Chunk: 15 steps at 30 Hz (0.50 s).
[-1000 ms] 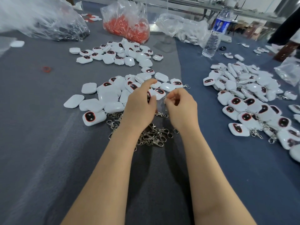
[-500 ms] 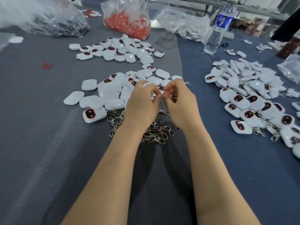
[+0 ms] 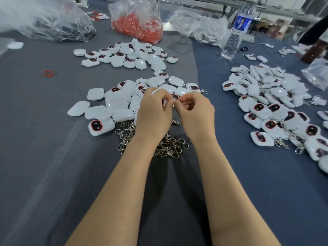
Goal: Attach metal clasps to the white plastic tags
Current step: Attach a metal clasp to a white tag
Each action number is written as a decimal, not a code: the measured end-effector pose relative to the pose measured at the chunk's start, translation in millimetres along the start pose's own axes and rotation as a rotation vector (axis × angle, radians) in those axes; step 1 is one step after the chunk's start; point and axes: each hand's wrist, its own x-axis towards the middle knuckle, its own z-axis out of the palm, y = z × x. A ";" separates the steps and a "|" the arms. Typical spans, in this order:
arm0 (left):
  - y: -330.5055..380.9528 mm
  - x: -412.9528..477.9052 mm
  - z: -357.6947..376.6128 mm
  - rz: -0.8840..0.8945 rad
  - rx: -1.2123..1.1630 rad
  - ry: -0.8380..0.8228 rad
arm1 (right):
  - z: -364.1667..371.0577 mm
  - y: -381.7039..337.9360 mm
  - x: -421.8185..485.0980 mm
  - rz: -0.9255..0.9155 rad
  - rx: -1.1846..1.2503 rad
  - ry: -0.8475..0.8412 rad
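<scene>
Two hands together over the bench's (image 3: 53,157) middle, fingertips touching. Left hand (image 3: 154,112) curled round a white tag (image 3: 156,90); right hand (image 3: 197,112) pinching a metal clasp (image 3: 176,122) against it. Loose clasps (image 3: 168,148) heaped beneath the wrists.

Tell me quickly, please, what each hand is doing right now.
Left hand: grips a white tag.
Right hand: pinches a metal clasp.

My left hand (image 3: 152,112) and right hand (image 3: 197,114) meet above the counter's (image 3: 44,157) middle, a tag (image 3: 165,102) and clasp (image 3: 176,122) between them. The clasp pile (image 3: 168,148) lies under my wrists, near tags (image 3: 115,103) ahead-left, far tags (image 3: 134,55) behind those, right tags (image 3: 269,96) opposite. Bags (image 3: 136,20) line the back; a bottle (image 3: 234,36) stands back-right.
</scene>
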 end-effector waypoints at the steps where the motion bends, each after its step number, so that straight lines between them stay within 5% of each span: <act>1: 0.1 -0.1 0.2 0.001 -0.001 0.002 | 0.2 0.0 0.1 0.003 -0.001 0.002; 15: -0.8 -0.4 -0.8 -0.002 -0.007 0.012 | 0.6 1.1 -1.4 -0.068 0.012 -0.089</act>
